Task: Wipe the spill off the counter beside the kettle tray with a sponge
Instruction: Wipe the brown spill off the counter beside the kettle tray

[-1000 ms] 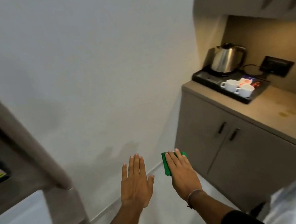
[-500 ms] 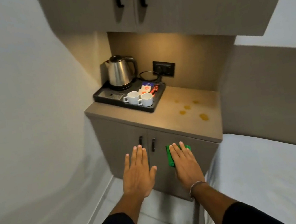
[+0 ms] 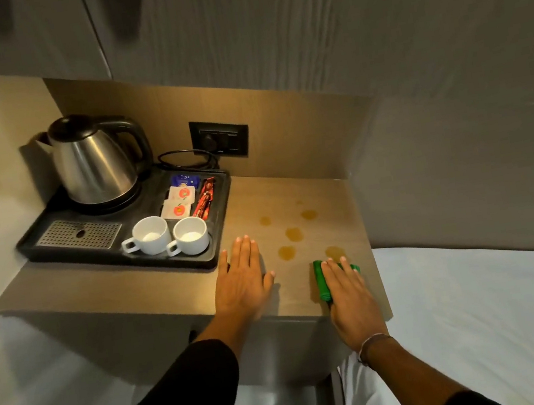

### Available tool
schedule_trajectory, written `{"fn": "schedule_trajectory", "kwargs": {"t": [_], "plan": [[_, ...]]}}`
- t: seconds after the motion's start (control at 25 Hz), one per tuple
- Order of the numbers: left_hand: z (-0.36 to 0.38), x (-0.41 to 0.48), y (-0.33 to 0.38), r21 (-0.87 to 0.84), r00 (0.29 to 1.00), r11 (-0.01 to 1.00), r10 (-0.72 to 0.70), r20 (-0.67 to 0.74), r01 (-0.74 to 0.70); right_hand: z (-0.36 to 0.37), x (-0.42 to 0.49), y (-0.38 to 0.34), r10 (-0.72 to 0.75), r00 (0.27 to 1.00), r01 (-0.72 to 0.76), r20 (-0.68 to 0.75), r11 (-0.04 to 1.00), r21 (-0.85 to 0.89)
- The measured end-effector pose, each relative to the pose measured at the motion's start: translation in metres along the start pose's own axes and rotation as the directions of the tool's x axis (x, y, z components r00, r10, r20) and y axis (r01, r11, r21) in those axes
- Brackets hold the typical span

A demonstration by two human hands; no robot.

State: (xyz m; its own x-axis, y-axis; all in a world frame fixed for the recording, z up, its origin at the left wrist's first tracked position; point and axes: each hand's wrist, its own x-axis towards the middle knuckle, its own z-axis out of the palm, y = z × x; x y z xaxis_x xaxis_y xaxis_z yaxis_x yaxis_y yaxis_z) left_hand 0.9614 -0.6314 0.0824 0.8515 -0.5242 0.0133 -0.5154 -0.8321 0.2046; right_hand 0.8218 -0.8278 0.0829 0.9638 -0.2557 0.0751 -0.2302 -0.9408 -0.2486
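Several yellow-brown spill drops (image 3: 293, 234) dot the wooden counter (image 3: 331, 199) to the right of the black kettle tray (image 3: 219, 240). My right hand (image 3: 346, 291) lies flat over a green sponge (image 3: 321, 279) near the counter's front right corner, just below the nearest drop. Most of the sponge is hidden under the fingers. My left hand (image 3: 242, 280) rests palm down on the counter, fingers spread, between the tray's corner and the spill, holding nothing.
On the tray stand a steel kettle (image 3: 93, 162), two white cups (image 3: 168, 236) and sachets (image 3: 184, 193). A black wall socket (image 3: 219, 138) with the kettle's cord is behind. Cupboards hang overhead. A white bed (image 3: 482, 308) adjoins the counter's right side.
The view has closed in on the counter. Both hands moved forward from in front of the cabinet doors and now rest on the countertop, the right still over the sponge.
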Motion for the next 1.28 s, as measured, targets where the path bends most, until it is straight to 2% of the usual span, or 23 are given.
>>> {"fn": "schedule_trajectory", "kwargs": {"t": [0.16,0.36,0.48,0.6,0.68,0.72,0.8,0.88,0.96,1.04,1.16,1.24,1.28], "plan": [[0.02,0.026,-0.011,-0.051,0.998,0.998,0.046,0.043,-0.044,0.01,0.02,0.002,0.0,0.999,0.001,0.047,1.0,-0.018],[0.032,0.026,-0.016,-0.107,0.998,0.993,0.057,0.028,-0.054,0.018,0.012,0.001,-0.039,0.996,0.03,0.08,0.994,0.101],[0.032,0.027,-0.018,-0.104,0.998,0.993,0.064,0.016,-0.062,0.011,-0.018,0.032,-0.092,0.988,0.074,0.127,0.988,0.139],[0.035,0.027,-0.02,-0.098,0.998,0.993,0.07,-0.005,-0.07,0.0,0.004,0.057,0.011,0.996,-0.024,0.085,0.989,0.146],[0.036,0.027,-0.019,-0.107,0.998,0.992,0.067,-0.01,-0.068,-0.006,0.048,0.046,0.118,0.992,-0.125,0.052,0.977,0.171],[0.037,0.027,-0.019,-0.1,0.998,0.993,0.066,-0.018,-0.068,-0.007,0.062,0.036,0.112,0.992,-0.122,0.067,0.976,0.183],[0.039,0.027,-0.018,-0.1,0.998,0.993,0.054,-0.022,-0.056,0.001,0.057,0.029,-0.028,0.992,0.005,0.121,0.981,0.192],[0.039,0.027,-0.019,-0.114,0.998,0.992,0.051,-0.024,-0.054,0.005,0.024,0.052,-0.157,0.975,0.128,0.154,0.974,0.185],[0.04,0.027,-0.019,-0.114,0.998,0.992,0.051,-0.032,-0.055,-0.003,0.012,0.087,-0.15,0.981,0.124,0.123,0.972,0.198],[0.04,0.027,-0.018,-0.123,0.998,0.991,0.049,-0.027,-0.052,-0.007,0.056,0.1,-0.069,0.996,0.057,0.06,0.981,0.184],[0.039,0.027,-0.018,-0.11,0.998,0.992,0.05,-0.033,-0.053,-0.008,0.155,0.061,0.023,0.999,-0.028,0.035,0.988,0.154],[0.04,0.027,-0.018,-0.106,0.999,0.993,0.045,-0.027,-0.047,0.004,0.176,0.034,-0.044,0.996,0.031,0.072,0.985,0.172],[0.041,0.027,-0.018,-0.105,0.999,0.993,0.042,-0.026,-0.044,0.01,0.17,0.032,-0.126,0.988,0.107,0.091,0.976,0.187]]}}
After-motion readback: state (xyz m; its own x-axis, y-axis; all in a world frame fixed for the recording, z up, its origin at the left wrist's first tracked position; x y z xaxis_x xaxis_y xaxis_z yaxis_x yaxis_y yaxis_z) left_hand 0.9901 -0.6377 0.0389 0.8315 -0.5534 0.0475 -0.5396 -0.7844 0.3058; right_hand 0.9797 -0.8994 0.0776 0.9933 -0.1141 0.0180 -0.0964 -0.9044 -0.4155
